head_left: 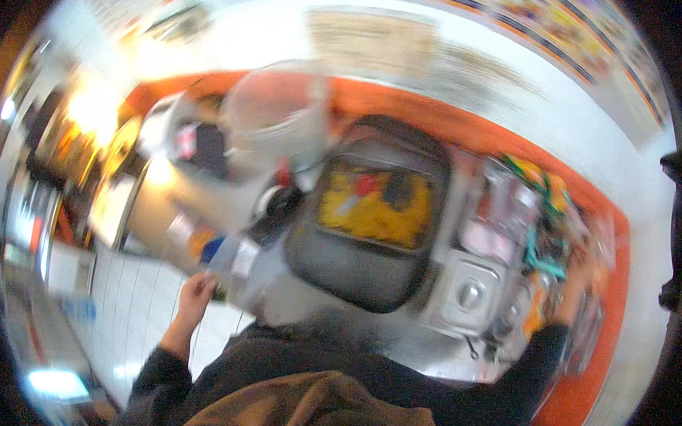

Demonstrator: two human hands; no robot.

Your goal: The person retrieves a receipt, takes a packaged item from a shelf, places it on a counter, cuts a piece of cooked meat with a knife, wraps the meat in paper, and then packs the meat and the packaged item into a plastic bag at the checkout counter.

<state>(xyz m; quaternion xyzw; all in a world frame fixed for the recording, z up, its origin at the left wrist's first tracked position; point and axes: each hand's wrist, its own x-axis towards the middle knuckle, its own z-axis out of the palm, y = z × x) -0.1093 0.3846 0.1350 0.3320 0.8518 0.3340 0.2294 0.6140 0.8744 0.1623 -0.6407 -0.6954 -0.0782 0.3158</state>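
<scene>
Motion blurs the whole picture. My left hand (196, 295) is over the left front edge of the metal worktop, fingers bent towards each other. A small dark green thing shows just beside its fingertips; whether it is held, I cannot tell. My right hand (579, 272) reaches among plastic packets (587, 328) at the worktop's right end, its fingers too smeared to make out. Before me stands a dark grey tub (356, 270) around a metal pan of yellow food (369, 208). On that food lie a red thing (364, 184) and a dark one (399, 189).
A steel lid (470, 294) with a raised centre lies right of the tub. Behind it are clear bags (502, 202) and a green-yellow packet (536, 177). A large translucent container (277, 109) stands at the back left. An orange wall band (401, 105) borders the worktop.
</scene>
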